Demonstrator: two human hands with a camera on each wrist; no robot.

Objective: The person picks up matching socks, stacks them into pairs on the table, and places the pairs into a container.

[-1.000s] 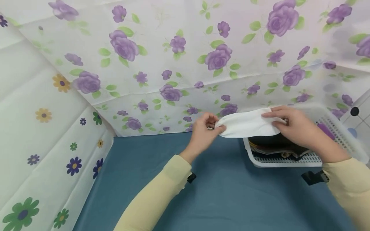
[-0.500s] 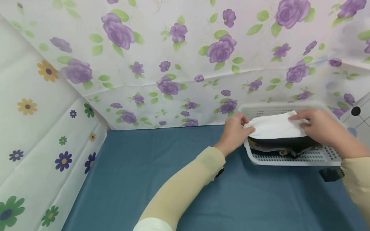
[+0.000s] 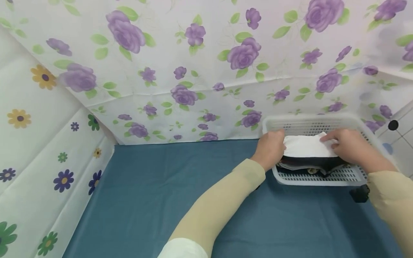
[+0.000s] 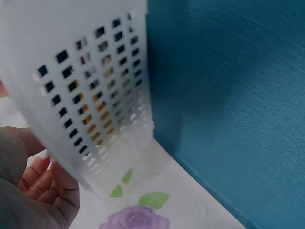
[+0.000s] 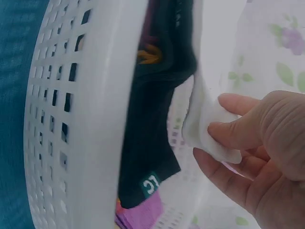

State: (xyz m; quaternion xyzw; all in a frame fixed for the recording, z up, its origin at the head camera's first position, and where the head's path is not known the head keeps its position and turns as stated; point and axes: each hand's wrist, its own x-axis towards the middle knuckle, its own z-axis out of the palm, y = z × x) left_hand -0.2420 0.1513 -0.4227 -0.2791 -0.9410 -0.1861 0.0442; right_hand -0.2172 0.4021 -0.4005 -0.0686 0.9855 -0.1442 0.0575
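A white sock (image 3: 304, 146) stretches between both hands just above the socks in the white plastic basket (image 3: 322, 182). My left hand (image 3: 270, 147) holds its left end at the basket's left rim; in the left wrist view the curled fingers of that hand (image 4: 45, 186) are partly behind the rim. With thumb and fingers, my right hand (image 3: 351, 147) pinches the other end, which shows as folded layers in the right wrist view. Beneath it lies a dark sock (image 5: 152, 114) with a small numbered patch, beside a purple piece (image 5: 145, 210) of fabric.
Perforated walls surround the basket's contents. It stands on a blue cloth surface (image 3: 155, 200) against a flower-printed sheet (image 3: 206, 71). Another flowered sheet (image 3: 29, 143) rises on the left.
Both hands have carried the white sock rightward and down, from beside and over the basket into it. The camera view has shifted slightly.
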